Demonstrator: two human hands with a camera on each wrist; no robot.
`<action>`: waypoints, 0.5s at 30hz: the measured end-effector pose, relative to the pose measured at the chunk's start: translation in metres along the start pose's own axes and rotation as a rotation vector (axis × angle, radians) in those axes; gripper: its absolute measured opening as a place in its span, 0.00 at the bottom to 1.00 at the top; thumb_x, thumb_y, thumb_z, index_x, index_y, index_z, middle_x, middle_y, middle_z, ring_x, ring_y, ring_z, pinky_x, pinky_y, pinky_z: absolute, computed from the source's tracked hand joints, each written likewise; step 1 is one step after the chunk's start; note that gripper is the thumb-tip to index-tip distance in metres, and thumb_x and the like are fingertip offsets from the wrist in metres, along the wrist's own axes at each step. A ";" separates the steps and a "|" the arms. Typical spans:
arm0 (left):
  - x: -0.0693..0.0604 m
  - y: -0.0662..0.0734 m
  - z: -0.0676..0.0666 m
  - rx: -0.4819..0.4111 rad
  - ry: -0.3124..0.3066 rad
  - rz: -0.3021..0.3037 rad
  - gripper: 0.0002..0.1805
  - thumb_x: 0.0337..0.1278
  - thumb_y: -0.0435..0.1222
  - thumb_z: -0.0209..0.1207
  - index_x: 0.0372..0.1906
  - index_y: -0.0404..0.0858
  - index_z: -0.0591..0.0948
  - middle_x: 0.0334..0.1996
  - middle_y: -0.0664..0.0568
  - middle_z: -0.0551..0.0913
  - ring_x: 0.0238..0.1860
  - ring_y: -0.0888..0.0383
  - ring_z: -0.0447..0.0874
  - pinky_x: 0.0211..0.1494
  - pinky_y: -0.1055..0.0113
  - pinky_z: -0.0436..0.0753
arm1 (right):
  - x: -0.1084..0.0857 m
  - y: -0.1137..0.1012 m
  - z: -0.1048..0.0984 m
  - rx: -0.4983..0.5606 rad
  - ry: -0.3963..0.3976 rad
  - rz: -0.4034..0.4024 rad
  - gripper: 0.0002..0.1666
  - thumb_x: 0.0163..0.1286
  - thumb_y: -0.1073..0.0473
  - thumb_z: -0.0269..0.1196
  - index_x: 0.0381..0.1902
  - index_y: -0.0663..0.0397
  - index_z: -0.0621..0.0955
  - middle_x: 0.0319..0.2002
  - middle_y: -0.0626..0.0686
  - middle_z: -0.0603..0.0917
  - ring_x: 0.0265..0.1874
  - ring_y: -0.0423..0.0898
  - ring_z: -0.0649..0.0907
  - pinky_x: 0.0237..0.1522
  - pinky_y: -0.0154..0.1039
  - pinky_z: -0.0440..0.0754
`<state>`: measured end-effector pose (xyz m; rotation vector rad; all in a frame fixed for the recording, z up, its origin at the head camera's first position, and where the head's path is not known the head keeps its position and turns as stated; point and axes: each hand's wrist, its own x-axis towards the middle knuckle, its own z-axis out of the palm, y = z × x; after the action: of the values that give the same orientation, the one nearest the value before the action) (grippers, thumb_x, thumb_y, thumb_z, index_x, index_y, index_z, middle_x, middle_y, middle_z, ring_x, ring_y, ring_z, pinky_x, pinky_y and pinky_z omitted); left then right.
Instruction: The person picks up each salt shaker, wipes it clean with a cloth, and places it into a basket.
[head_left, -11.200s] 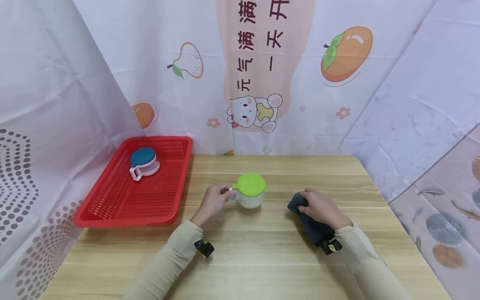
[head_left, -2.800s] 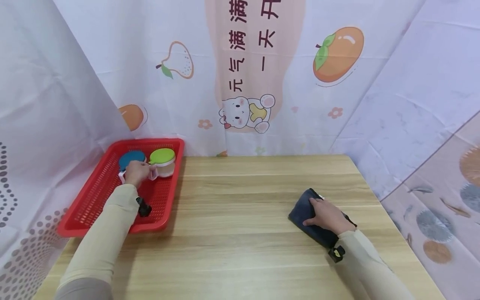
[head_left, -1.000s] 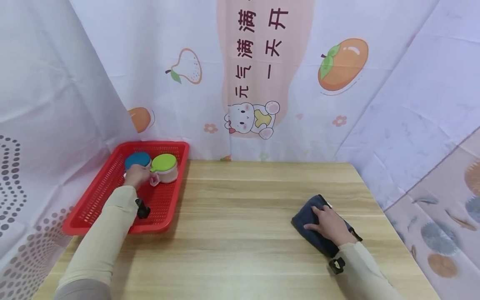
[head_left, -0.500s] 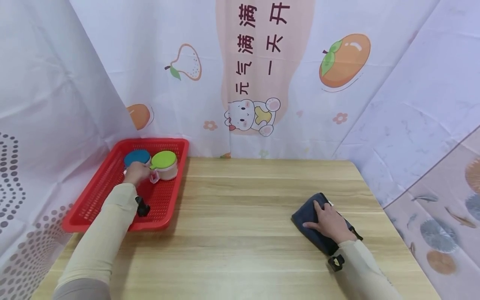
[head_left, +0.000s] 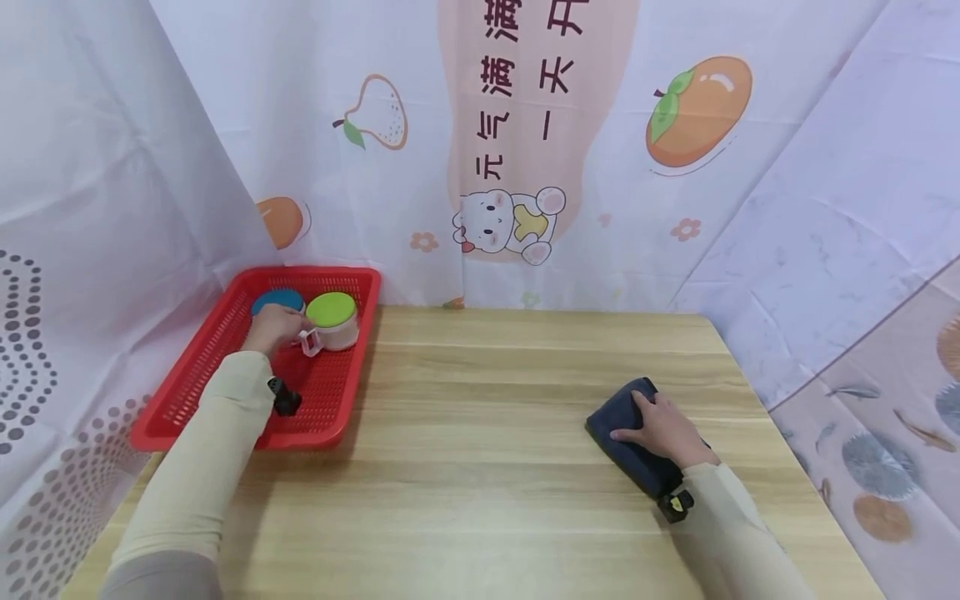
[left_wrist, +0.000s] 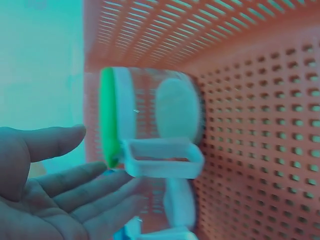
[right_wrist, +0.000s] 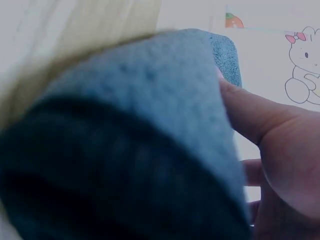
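My left hand [head_left: 272, 327] reaches into the red basket [head_left: 348, 400], over the blue-lidded jar [head_left: 279, 297] and beside the green-lidded jar [head_left: 339, 327]. In the left wrist view its fingers [left_wrist: 80, 187] are straight and hold nothing, close to the green-lidded jar's white handle [left_wrist: 162, 159]. Both jars stand in the basket's far end; my hand hides part of the blue-lidded one. On the right, my right hand [head_left: 666, 431] rests with spread fingers on a folded dark blue cloth [head_left: 618, 427]. The right wrist view has the thumb straight against the cloth's edge; the other fingertips are hidden.
The basket stands at the left of the wooden table [head_left: 465, 433], its near end close to the table's left edge. A printed curtain [head_left: 420, 183] hangs behind the table, with more fabric at both sides.
The green-lidded jar has gone from mid-table into the basket, and my left hand has let go of its handle. The cloth, earlier gripped, now lies flatter under my right hand.
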<state>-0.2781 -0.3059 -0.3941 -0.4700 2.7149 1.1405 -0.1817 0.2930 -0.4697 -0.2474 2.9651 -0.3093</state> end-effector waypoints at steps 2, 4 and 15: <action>-0.002 0.004 -0.002 0.021 0.003 -0.004 0.25 0.65 0.41 0.55 0.58 0.26 0.76 0.46 0.34 0.78 0.48 0.44 0.69 0.47 0.55 0.77 | 0.001 0.001 -0.001 0.009 -0.006 0.004 0.56 0.57 0.35 0.68 0.67 0.73 0.65 0.55 0.80 0.71 0.54 0.71 0.73 0.49 0.61 0.76; -0.003 0.008 -0.004 0.038 0.006 -0.014 0.28 0.67 0.42 0.54 0.63 0.26 0.72 0.56 0.30 0.74 0.53 0.41 0.69 0.54 0.50 0.77 | 0.002 0.002 -0.001 0.016 -0.012 -0.004 0.56 0.57 0.35 0.67 0.66 0.74 0.65 0.55 0.81 0.70 0.54 0.72 0.74 0.50 0.62 0.76; -0.020 0.033 0.008 -0.013 -0.002 0.019 0.35 0.71 0.45 0.48 0.74 0.30 0.56 0.72 0.30 0.57 0.71 0.35 0.57 0.71 0.43 0.64 | 0.009 0.010 -0.012 0.076 -0.029 -0.014 0.51 0.64 0.36 0.62 0.66 0.74 0.65 0.60 0.82 0.69 0.58 0.75 0.71 0.55 0.65 0.73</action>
<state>-0.2701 -0.2738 -0.3721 -0.4459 2.7172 1.1636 -0.1941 0.3030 -0.4613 -0.2612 2.9168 -0.4153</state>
